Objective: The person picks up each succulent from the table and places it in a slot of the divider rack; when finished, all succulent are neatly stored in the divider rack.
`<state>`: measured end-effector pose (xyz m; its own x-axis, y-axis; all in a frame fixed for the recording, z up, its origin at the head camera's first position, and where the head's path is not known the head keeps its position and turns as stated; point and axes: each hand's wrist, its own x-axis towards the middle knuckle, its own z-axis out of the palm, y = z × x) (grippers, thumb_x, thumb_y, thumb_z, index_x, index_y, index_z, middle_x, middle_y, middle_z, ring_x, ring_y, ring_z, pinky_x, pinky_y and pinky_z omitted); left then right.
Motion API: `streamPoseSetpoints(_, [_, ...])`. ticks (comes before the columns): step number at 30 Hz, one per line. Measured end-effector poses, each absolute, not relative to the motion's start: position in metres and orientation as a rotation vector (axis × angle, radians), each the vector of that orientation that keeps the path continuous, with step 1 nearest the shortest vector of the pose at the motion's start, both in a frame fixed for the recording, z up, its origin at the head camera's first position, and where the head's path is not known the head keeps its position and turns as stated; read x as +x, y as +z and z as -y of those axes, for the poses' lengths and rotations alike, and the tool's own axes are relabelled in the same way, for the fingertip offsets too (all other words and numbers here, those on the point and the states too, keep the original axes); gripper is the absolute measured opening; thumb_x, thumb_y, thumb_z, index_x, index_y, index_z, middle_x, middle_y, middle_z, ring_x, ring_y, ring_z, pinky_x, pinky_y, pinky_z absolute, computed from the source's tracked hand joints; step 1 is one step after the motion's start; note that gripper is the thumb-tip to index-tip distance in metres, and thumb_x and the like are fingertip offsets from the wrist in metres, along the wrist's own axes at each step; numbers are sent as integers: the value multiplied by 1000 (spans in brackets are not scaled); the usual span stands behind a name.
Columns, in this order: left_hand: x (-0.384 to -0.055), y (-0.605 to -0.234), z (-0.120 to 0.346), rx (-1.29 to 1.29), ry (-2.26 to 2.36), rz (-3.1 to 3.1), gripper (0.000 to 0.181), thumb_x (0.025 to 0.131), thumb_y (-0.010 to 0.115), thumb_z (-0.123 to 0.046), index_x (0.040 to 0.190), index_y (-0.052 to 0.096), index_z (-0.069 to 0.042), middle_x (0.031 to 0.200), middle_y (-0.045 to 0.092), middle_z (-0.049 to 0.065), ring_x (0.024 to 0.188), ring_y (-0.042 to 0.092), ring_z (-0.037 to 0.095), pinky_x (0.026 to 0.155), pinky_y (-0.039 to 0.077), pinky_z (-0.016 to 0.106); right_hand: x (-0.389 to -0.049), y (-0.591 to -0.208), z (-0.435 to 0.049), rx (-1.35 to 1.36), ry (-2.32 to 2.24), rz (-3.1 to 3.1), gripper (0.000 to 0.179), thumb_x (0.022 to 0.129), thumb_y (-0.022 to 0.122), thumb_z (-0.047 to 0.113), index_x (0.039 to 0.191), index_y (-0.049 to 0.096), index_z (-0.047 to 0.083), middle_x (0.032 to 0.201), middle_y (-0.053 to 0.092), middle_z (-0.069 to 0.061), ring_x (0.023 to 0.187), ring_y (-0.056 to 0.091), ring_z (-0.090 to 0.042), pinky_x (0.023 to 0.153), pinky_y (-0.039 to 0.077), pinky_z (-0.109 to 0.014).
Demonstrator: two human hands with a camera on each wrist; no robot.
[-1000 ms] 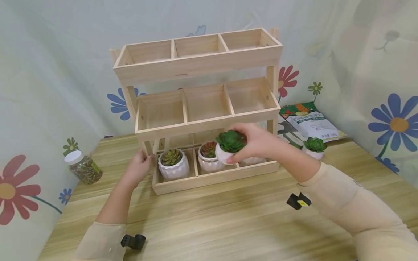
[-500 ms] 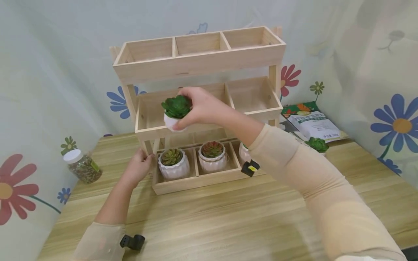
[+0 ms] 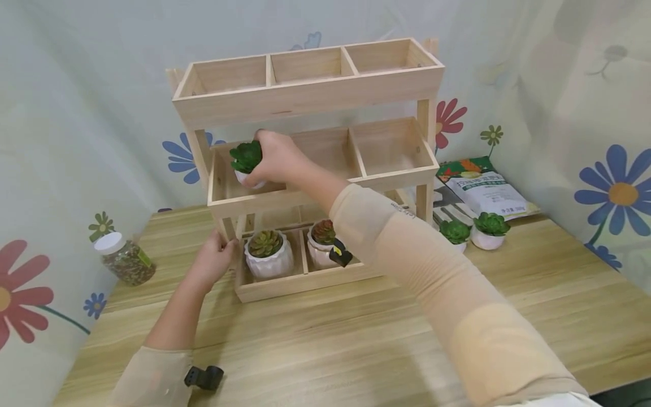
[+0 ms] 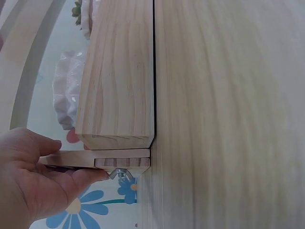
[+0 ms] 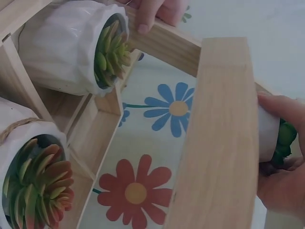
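Observation:
A three-tier wooden planter shelf (image 3: 305,107) stands on the table. At its left side my left hand (image 3: 211,263) grips the post (image 4: 95,155) near the bottom tier, thumb and fingers on opposite faces. My right hand (image 3: 282,161) holds a small potted succulent (image 3: 246,158), green in a white pot, at the middle tier's left compartment. In the right wrist view, the front board (image 5: 217,143) hides part of that pot; whether its base touches the floor, I cannot tell. Below sit a green succulent (image 3: 267,255) and a reddish succulent (image 3: 321,233) in white pots.
Two small potted succulents, one nearer (image 3: 455,233) and one farther right (image 3: 490,226), stand right of the shelf. Behind them lie a printed bag (image 3: 488,192) and hand tools (image 3: 452,215). A white-lidded jar (image 3: 126,260) is at left. My right sleeve hides the bottom-right compartment.
My right hand has carried the potted succulent leftward and up from before the bottom tier to the middle tier's left compartment. My left hand keeps its grip on the post.

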<state>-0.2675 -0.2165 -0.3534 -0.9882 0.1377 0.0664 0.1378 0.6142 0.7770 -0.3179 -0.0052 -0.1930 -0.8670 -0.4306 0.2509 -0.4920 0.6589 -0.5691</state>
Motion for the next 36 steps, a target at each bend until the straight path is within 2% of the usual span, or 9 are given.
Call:
streamPoseSetpoints(12, [-268, -355, 217, -238, -1378, 2821, 39, 100, 36, -14, 124, 33, 17, 117, 47, 36, 108, 48, 41, 87, 43, 49, -320, -200, 19, 786, 726, 2913, 62, 70, 80, 38, 113, 46, 8, 105, 53, 0, 93, 51, -13, 75, 44, -24])
streamPoseSetpoints(18, [-269, -356, 216, -228, -1358, 2824, 40, 100, 37, -15, 127, 32, 15, 118, 47, 36, 109, 48, 42, 89, 42, 51, -319, -204, 22, 802, 655, 2907, 58, 72, 78, 41, 108, 46, 9, 100, 53, 0, 89, 50, -14, 73, 43, -25])
streamPoseSetpoints(31, [-269, -355, 217, -264, -1323, 2802, 38, 99, 39, -12, 126, 34, 15, 116, 49, 36, 107, 50, 43, 88, 43, 52, -316, -203, 22, 781, 669, 2905, 59, 72, 79, 43, 105, 46, 7, 100, 53, -2, 91, 51, -15, 76, 44, -27])
streamPoseSetpoints(36, [-269, -356, 218, -234, -1326, 2820, 39, 100, 38, -14, 126, 33, 15, 117, 49, 36, 108, 50, 43, 89, 43, 51, -315, -204, 23, 786, 773, 2887, 64, 72, 80, 42, 113, 47, 5, 105, 55, -2, 96, 52, -15, 81, 43, -25])
